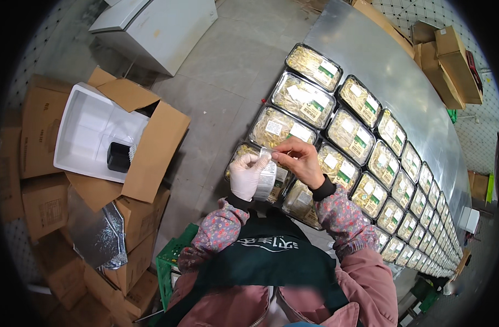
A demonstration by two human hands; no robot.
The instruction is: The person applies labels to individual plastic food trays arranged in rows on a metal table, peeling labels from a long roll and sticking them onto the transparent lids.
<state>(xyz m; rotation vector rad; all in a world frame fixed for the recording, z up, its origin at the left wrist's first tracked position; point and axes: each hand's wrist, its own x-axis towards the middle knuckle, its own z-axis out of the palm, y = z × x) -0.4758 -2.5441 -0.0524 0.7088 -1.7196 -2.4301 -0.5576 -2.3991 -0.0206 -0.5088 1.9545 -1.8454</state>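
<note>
L hand (245,175), in a white glove, is closed round a strip of label backing (266,180) w/ printed stickers on it, holding it upright just above the near end of the steel table (380,60). R hand (300,161) is bare, thumb & forefinger pinched narrow at the top edge of that strip, where 1 sticker looks to be lifting off; other fingers curl loosely under. Both forearms come up from the lower edge in floral sleeves, elbows tucked, wrists meeting over the nearest trays of bean sprouts (293,196), so the strip hangs right above them, not touching as far as I can tell. Judgement: to peel well, keep the backing taut in the L hand, bend it back away from the sticker, & pull w/ the R pinch at a low angle so the sticker comes off flat w/o curling or sticking to the fingertip. Keeping the hands low over the trays should make for a short move to the film lid. Trays run in 2 rows along the table to the far R, most already carrying white & green labels. To the L, on stacked cardboard boxes (42,201), an open carton holds a white foam box (86,136) w/ a black tray (118,157) inside.
</note>
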